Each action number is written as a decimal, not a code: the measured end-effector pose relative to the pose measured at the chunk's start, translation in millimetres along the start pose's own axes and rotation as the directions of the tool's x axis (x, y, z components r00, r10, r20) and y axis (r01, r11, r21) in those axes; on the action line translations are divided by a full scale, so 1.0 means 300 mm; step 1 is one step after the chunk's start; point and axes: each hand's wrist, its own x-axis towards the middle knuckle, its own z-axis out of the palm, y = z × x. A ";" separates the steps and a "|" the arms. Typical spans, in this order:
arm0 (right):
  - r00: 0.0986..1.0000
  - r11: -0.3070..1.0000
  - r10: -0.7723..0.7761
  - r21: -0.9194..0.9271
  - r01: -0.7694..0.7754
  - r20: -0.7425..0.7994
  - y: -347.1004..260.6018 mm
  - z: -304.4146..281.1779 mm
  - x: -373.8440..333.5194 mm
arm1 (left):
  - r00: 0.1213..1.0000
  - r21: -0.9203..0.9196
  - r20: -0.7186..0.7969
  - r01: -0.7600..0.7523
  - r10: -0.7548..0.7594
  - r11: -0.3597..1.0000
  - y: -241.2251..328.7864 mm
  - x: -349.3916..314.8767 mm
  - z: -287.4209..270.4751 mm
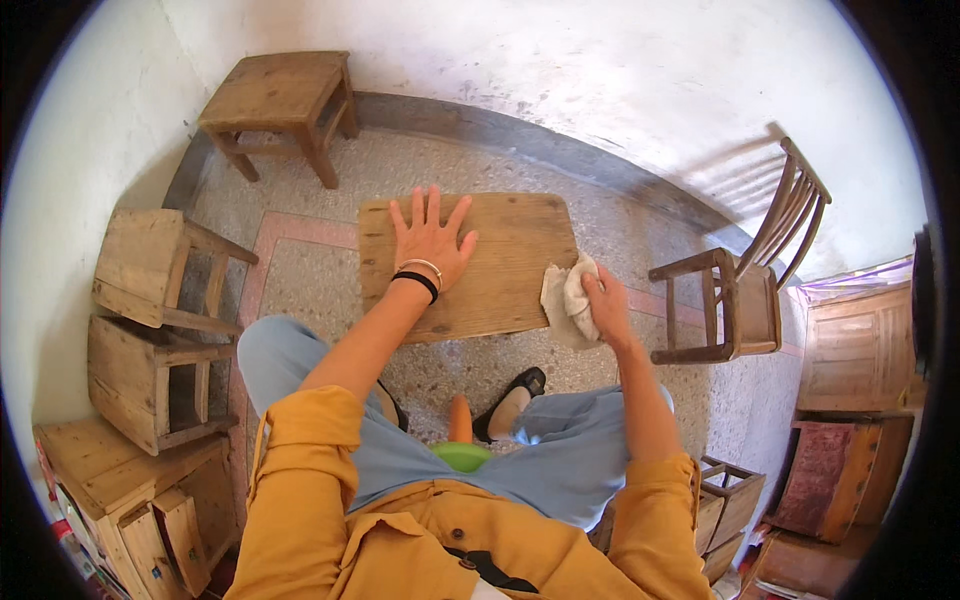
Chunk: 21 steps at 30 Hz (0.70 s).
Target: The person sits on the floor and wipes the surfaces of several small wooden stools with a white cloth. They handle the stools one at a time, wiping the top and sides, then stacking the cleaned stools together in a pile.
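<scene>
You have your left hand [432, 245] flat on the wooden top [510, 240], palm down with fingers spread, in its left half with the fingertips close to the far edge. Your right hand [607, 303] is closed around a pale cloth [574, 304] at the right edge, close to the near right corner, where much of the cloth hangs past the wood. What holds the top up is out of sight, so you cannot tell from here how steadily it stands over the floor [400, 160]. Lean hard on that left hand and the weight goes to one side; an unsteady base could rock or slide. The loose end of the cloth could snag at the near right corner or on a rough edge, and a sharp tug there might pull the top askew. Bare fingers bunched beside that edge could pick up a splinter too. The bangle [428, 264] on your left wrist (the black band [420, 279] next to it looks softer) could scrape the wood if the wrist drops. Beyond the right edge, the chair [755, 315] stands apart from your hand, yet a wide outward sweep might knock it.
</scene>
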 end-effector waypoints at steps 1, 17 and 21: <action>0.996 0.998 0.063 0.006 -0.063 0.064 0.003 -0.023 0.046 | 1.000 0.002 -0.005 -0.001 0.001 1.000 0.000 -0.002 0.008; 0.965 0.870 0.138 0.438 -0.226 0.225 -0.019 -0.038 0.020 | 1.000 -0.006 -0.007 0.002 -0.002 1.000 -0.006 0.003 0.010; 0.968 0.841 0.154 0.488 -0.234 0.199 -0.003 -0.037 -0.043 | 1.000 -0.001 -0.022 0.006 -0.006 1.000 -0.004 0.007 0.012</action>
